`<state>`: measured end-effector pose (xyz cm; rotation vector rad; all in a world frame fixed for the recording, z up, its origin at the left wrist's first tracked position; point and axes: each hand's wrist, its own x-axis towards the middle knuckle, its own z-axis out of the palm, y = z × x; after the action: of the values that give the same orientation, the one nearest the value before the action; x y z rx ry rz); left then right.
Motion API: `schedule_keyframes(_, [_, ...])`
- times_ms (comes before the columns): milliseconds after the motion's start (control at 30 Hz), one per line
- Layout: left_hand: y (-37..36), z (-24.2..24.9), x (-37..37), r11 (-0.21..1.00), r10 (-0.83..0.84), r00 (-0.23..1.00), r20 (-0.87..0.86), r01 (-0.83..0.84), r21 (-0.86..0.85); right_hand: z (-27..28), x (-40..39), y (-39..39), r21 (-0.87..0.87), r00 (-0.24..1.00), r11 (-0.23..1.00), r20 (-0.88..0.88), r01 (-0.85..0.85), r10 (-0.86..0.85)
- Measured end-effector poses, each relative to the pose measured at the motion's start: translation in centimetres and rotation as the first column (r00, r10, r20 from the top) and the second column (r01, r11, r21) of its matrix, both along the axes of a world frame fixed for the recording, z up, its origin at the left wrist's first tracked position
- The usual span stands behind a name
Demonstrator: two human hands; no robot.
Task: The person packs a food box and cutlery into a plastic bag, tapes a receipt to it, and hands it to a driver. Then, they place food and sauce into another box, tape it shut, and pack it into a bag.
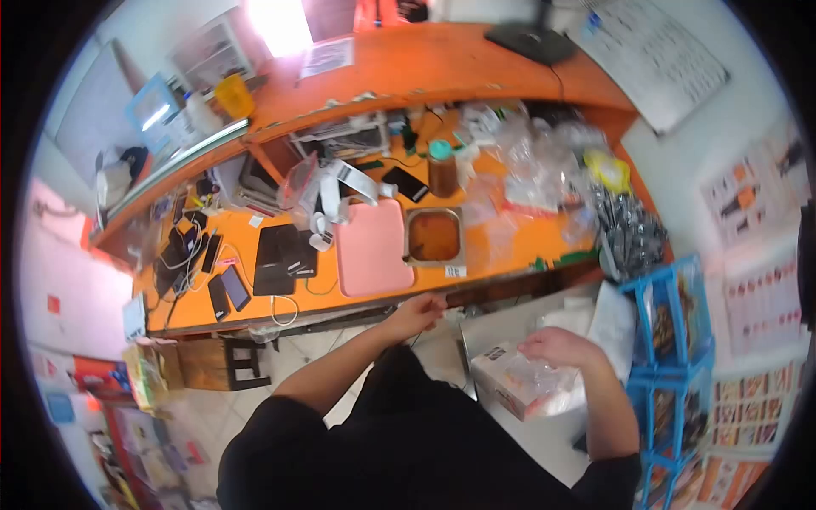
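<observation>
My left hand (415, 315) is in front of the orange desk's edge, below the pink tray (371, 246), its fingers curled; whether anything small is between them is too small to tell. On the right, my right hand (557, 347) pinches clear plastic (537, 374) over a white cardboard box (501, 382). That box rests on a light-coloured surface beside the desk. A metal container with orange-brown contents (435, 238) stands right of the pink tray, and behind it is a jar with a green lid (442, 174).
Plastic bags (535, 166) heap up at the desk's back right. Blue crates (671, 323) stack at the right. Phones (234, 289), cables and a black laptop-like slab (274, 259) lie at the left. A wooden stool (204, 364) stands below the desk's left part.
</observation>
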<state>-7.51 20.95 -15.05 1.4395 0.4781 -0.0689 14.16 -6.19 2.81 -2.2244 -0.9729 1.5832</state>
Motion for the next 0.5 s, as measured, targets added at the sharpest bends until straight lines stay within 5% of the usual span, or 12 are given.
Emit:
schedule_keyframes(33, [1.9,0.9,-3.0,0.999,0.003,0.999,-0.051,-0.005,-0.041,2.7,1.3,2.7,0.143,1.0,0.99,-0.006,0.001,0.0])
schedule_keyframes(67, [3.4,1.3,-5.8,0.993,0.042,0.996,-0.078,-0.051,-0.111,6.9,2.8,6.3,0.257,0.982,0.951,0.124,-0.172,0.144])
schedule_keyframes(133, [6.7,1.8,-10.5,0.969,0.114,0.986,-0.118,-0.136,-0.206,16.7,4.1,13.8,0.386,0.962,0.91,0.269,-0.149,0.044])
schedule_keyframes(167, [8.2,2.0,-12.2,0.957,0.145,0.981,-0.131,-0.172,-0.232,22.2,2.1,17.7,0.509,0.935,0.861,0.307,-0.002,-0.179])
schedule_keyframes(233, [10.8,3.1,-14.9,0.95,0.197,0.973,-0.122,-0.22,-0.222,27.7,4.9,25.9,0.654,0.914,0.742,0.378,-0.151,-0.148])
schedule_keyframes(300, [13.5,3.0,-17.6,0.942,0.241,0.963,-0.12,-0.262,-0.208,31.3,5.5,34.4,0.587,0.758,0.749,0.626,-0.306,-0.181])
schedule_keyframes(367, [16.4,2.5,-19.6,0.924,0.301,0.947,-0.108,-0.318,-0.211,29.2,8.0,42.4,0.509,0.604,0.747,0.776,-0.429,-0.182])
schedule_keyframes(433, [19.0,3.4,-21.5,0.92,0.328,0.943,-0.055,-0.332,-0.208,23.6,11.9,50.5,0.485,0.716,0.812,0.687,-0.325,-0.124])
schedule_keyframes(467, [20.3,3.5,-22.2,0.881,0.407,0.91,-0.08,-0.414,-0.231,20.4,11.8,54.0,0.504,0.57,0.795,0.782,-0.339,-0.253])
schedule_keyframes(500, [21.6,3.3,-22.9,0.835,0.481,0.87,-0.106,-0.491,-0.248,16.5,11.9,57.1,0.788,0.721,0.599,0.497,-0.143,-0.483])
